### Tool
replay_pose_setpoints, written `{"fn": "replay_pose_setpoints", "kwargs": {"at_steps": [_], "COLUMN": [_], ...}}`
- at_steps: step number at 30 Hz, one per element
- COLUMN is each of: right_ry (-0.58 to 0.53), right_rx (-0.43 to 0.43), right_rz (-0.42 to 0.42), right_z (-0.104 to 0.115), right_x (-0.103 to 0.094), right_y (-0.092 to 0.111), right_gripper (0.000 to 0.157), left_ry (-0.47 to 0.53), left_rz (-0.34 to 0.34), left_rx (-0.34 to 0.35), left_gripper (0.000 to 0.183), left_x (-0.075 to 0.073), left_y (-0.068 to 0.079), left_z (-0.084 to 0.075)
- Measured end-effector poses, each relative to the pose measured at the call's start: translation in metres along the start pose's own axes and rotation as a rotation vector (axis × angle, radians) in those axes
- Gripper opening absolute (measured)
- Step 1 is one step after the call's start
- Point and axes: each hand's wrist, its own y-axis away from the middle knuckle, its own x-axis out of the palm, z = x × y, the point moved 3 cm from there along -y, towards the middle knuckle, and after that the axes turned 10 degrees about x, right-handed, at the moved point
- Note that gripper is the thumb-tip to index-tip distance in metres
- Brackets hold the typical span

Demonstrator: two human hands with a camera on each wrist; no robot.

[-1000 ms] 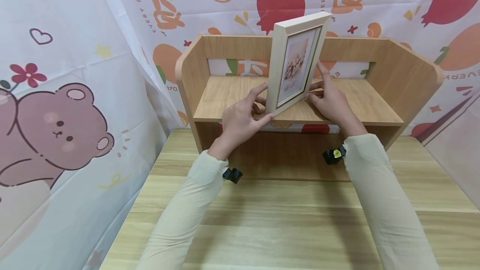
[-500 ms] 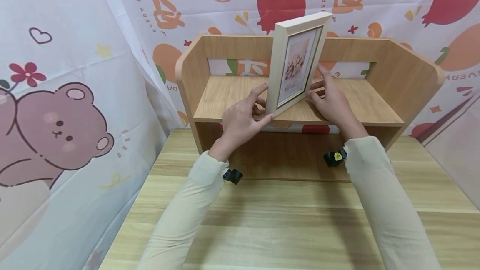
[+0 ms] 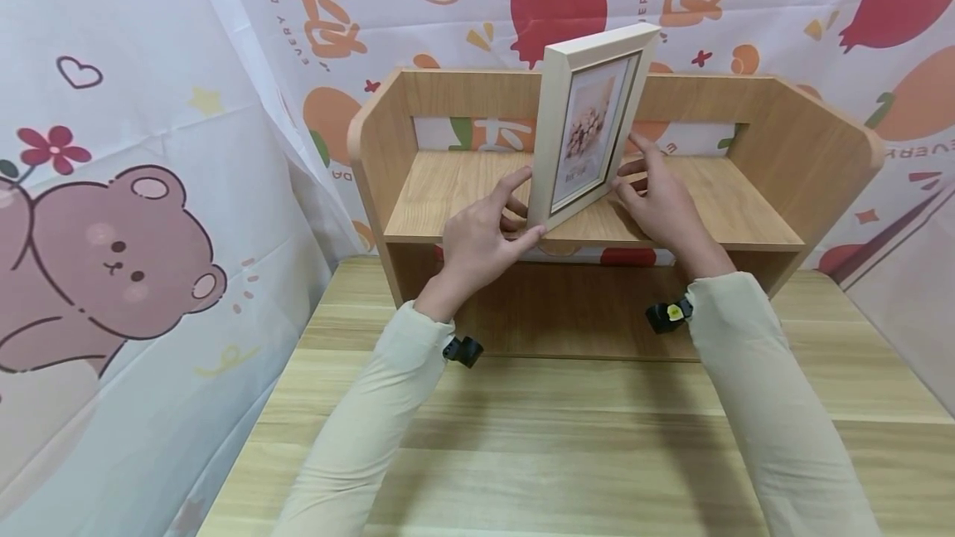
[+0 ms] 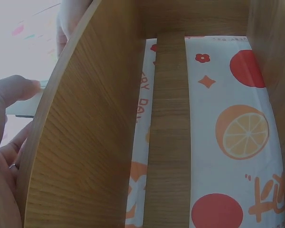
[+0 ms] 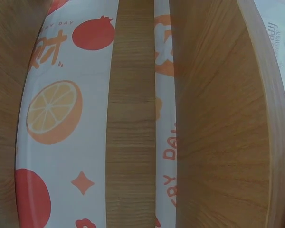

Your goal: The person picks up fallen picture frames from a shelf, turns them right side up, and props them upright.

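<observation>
A cream picture frame [image 3: 552, 131] with a small floral picture stands upright on the top board of the wooden shelf [image 3: 716, 205], turned at an angle. My left hand [image 3: 477, 239] holds its lower front corner, thumb at the front and fingers on the left side. At the frame's far lower edge, my right hand [image 3: 664, 201] pinches it, its fingertips partly hidden behind the frame. The left wrist view shows my left thumb [image 4: 19, 90] against the frame's edge, beyond the shelf board. In the right wrist view, a bit of the picture [image 5: 278, 42] shows at the right edge.
The shelf has two raised side panels [image 3: 821, 127] and a back rail [image 3: 477, 89]. Below the top board lies a lower compartment [image 3: 567, 305]. The shelf stands on a light wooden table [image 3: 567, 446], against a fruit-print cloth [image 3: 462, 31]. A bear-print cloth [image 3: 149, 255] hangs at the left.
Almost nothing differs. My right hand and wrist have shifted very slightly to the right; the picture frame and my left hand stay in place.
</observation>
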Motion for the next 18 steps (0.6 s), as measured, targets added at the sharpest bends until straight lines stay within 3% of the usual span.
{"fn": "replay_pose_setpoints", "kwargs": {"at_steps": [9,14,18], "right_ry": [-0.023,-0.043,-0.048], "right_rx": [-0.013,-0.025,-0.082], "right_rz": [-0.08,-0.164,-0.221], "right_z": [0.006,0.02,0.034], "right_x": [-0.01,-0.02,-0.027], "right_y": [0.005,0.009,0.011], "right_gripper": [0.057,0.051,0.049], "left_ry": [0.013,0.015,0.016], "left_rz": [0.005,0.009,0.005], "left_rx": [-0.004,-0.011,-0.011], "left_gripper": [0.063,0.063,0.063], "left_x": [-0.001,0.0,0.001], "left_y": [-0.001,-0.001,-0.001], "left_z": [-0.002,-0.001,0.001]}}
